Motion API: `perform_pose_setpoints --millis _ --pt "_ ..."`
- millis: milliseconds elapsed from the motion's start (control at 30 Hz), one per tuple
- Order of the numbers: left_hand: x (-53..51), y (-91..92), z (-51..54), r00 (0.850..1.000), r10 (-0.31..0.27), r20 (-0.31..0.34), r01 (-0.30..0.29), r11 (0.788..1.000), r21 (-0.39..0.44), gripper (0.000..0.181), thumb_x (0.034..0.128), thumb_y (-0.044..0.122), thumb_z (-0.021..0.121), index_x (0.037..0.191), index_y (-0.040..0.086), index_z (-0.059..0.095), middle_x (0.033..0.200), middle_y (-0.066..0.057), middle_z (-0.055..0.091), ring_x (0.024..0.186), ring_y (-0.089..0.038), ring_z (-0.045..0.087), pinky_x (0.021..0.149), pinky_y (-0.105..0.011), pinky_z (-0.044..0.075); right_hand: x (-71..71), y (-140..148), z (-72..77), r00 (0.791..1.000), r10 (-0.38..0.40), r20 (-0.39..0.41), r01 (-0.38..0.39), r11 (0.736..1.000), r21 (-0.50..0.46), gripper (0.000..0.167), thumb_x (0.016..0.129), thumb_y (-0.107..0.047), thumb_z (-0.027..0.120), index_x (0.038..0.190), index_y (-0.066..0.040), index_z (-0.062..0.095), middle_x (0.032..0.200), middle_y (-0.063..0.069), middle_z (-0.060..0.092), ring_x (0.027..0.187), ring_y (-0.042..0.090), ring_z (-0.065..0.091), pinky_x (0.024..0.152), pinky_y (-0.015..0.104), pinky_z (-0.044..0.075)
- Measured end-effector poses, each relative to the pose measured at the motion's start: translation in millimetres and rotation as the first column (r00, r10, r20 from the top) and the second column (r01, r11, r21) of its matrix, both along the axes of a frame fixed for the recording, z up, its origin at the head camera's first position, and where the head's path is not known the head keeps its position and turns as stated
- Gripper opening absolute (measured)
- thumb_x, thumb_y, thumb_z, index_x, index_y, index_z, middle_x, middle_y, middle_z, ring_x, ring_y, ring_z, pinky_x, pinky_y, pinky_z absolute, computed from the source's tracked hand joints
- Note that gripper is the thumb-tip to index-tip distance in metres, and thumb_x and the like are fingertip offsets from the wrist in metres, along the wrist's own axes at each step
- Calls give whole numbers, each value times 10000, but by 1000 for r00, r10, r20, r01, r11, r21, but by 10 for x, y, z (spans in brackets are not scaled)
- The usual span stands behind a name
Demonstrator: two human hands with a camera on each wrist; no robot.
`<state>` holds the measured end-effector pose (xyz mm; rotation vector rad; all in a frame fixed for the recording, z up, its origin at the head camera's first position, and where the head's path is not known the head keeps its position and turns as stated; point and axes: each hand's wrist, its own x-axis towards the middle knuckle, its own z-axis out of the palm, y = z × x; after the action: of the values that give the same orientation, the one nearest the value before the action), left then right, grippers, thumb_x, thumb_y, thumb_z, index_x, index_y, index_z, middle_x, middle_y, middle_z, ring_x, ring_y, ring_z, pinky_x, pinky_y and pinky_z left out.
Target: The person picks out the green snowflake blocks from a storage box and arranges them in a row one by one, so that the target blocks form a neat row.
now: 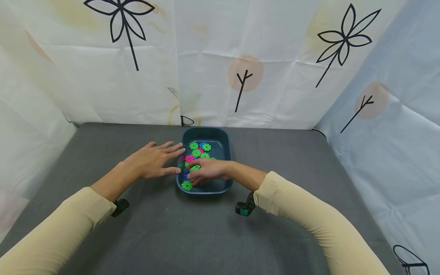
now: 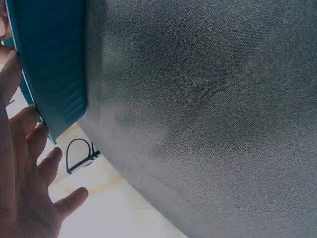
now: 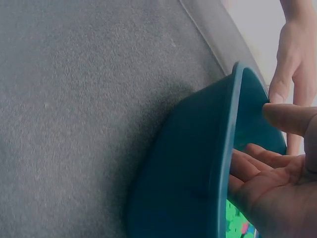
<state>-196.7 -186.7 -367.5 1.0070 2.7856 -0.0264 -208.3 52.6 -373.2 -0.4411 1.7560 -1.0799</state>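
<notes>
Head view, bin: the dark teal bin [image 1: 222, 148] sits on the grey table [image 1: 192, 236], its long axis running away from the person.
Head view, discs: the notched discs [image 1: 196, 153], mostly green with some pink and blue, lie inside along the bin's left half, strung out lengthwise.
Head view, right hand: the right hand [image 1: 211, 169] comes in from the right, across the long axis, its fingers pointing left and down among the nearer discs; it covers some of them.
Head view, left hand: the left hand [image 1: 156, 160] is outside the bin, fingers spread, fingertips at the left edge.
Nearer hand: the right, already over the discs; the farther ones lie beyond it, toward the back, and the bin's wall stands between them and the left palm.
Left wrist view, grip: fingertips rest along the bin's rim, fingers fanned, not curled round it; no disc shows here.
Right wrist view, grip: thumb well apart from loosely bent fingers, no pinch visible; the fingertips are partly hidden, discs showing below them.
</notes>
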Motion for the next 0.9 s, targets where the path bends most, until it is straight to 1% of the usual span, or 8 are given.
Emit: perform_pose_setpoints --millis 233,400,633,900 --pt "8 -1 -3 1000 -7 -4 7 1000 9 756 986 611 452 1561 132 346 1622 -103 278 1476 -370 262 1095 -684 253 43 -69 -27 1000 15 -4 -15 1000 -21 509 1050 -197 520 1499 -21 355 1332 175 611 1236 316 599 1062 444 440" --pt "1 -1 -3 1000 -7 -7 7 1000 14 757 986 611 453 1560 129 346 1622 -103 276 1476 -368 261 1092 -683 258 81 -112 -43 1000 -12 -1 12 999 -40 506 1045 -194 522 1480 -2 347 1290 187 629 1230 337 599 1055 454 445" --pt "12 -4 13 1000 -10 -8 10 1000 22 747 986 580 491 1558 122 347 1621 -103 276 1475 -369 264 1090 -682 264 146 -127 -60 999 -47 -21 46 998 -40 464 1028 -167 536 1423 31 396 1281 171 617 1215 327 609 1041 442 459" --pt "17 2 9 1000 -14 -17 14 1000 7 748 989 598 463 1556 122 355 1616 -109 292 1471 -367 275 1083 -681 279 162 -129 -34 997 -48 -62 46 999 -23 438 1016 -165 570 1388 27 443 1190 159 684 1144 290 657 994 411 500"
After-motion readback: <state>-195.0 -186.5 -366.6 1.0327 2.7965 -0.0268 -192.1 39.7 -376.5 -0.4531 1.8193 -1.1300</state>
